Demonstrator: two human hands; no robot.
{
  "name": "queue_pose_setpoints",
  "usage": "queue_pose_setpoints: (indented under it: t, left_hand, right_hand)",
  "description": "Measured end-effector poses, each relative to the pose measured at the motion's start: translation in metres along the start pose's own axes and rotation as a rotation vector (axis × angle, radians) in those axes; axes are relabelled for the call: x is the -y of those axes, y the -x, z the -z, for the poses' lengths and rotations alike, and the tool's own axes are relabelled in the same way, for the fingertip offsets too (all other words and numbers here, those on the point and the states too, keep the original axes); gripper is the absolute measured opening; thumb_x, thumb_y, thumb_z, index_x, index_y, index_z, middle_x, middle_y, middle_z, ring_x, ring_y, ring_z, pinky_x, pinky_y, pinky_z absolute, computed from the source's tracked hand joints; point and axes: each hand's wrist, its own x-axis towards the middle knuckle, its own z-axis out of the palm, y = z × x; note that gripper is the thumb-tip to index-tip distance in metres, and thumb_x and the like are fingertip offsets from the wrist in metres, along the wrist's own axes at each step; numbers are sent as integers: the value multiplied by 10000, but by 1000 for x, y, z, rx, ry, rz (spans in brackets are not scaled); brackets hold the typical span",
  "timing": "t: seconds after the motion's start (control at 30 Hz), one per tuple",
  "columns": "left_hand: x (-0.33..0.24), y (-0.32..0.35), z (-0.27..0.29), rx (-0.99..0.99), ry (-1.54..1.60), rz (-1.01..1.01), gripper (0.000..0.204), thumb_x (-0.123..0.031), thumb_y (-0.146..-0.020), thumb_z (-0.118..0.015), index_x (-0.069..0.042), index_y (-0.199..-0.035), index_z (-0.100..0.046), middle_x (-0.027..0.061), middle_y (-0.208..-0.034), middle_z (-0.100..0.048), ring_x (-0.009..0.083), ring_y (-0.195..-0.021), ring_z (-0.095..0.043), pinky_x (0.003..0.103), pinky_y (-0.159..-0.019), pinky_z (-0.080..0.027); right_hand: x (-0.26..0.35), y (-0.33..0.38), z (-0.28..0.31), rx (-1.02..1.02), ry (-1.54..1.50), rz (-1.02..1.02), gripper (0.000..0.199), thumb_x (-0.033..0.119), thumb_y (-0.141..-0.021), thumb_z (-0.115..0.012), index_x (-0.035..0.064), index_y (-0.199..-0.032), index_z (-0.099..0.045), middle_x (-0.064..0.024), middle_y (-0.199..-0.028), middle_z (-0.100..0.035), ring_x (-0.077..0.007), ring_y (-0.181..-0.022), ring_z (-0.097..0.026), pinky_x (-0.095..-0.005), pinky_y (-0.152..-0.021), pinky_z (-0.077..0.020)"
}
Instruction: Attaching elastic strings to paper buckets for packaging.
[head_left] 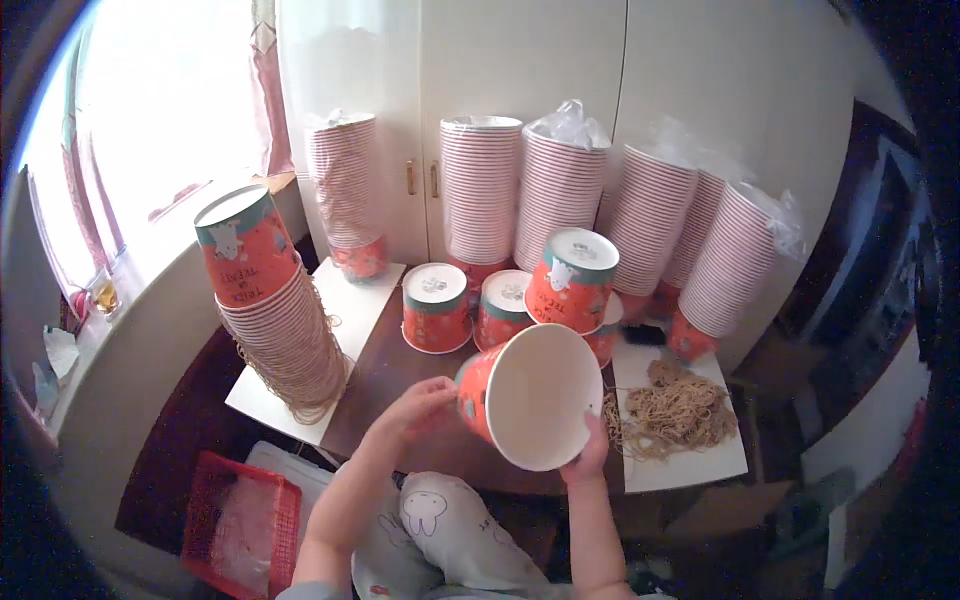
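Note:
An orange paper bucket (pixel 545 400) is tilted above the table, its white open mouth turned toward me. My right hand (pixel 590 452) grips its lower right rim, the thumb on the edge. At the bucket's left side, near its base, my left hand (pixel 428 405) has its fingers drawn together. Whatever lies between them is too small to make out. Behind the bucket, another orange bucket (pixel 572 285) with a teal base stands upside down on other upturned buckets, including one (pixel 437 312) to the left. A tangled heap of tan cord (pixel 682 412) lies at the right.
At left, a leaning stack of upturned buckets (pixel 275 320) has cord loops along its rims. Tall stacks of nested buckets (pixel 482 190) in clear plastic line the cabinet (pixel 520 60). White boards (pixel 715 460) lie at the table's sides. A red basket (pixel 240 525) sits lower left.

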Motion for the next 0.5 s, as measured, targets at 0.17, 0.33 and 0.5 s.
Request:
queue_pose_setpoints:
  t: [0.17,0.33,0.5]
  left_hand:
    - [2,4,-24,-253,-316,-32,391,-250,-800,-583,-45,-1111,-466,31,-894,-528,85,-710,-498,229,-573,-435]
    - [-2,-4,-25,-343,-179,-333,290,-216,-861,-484,-25,-1077,-513,45,-991,-554,128,-905,-505,251,-763,-414]
    - [7,6,-35,-302,-227,-261,294,-204,-864,-487,-12,-1087,-493,51,-986,-550,120,-930,-498,244,-792,-405]
  right_hand:
    - [3,17,-20,-267,134,4,614,18,-589,-396,-3,-1202,-383,-136,-1117,-489,-262,-1052,-473,-358,-897,-383]
    - [-34,31,-11,-248,327,-72,669,-11,-582,-385,10,-1249,-339,-135,-1183,-446,-256,-1117,-417,-328,-954,-309]
    - [-49,30,0,-184,291,-150,498,133,-800,-430,22,-1269,-305,-111,-1223,-414,-211,-1147,-381,-317,-966,-277]
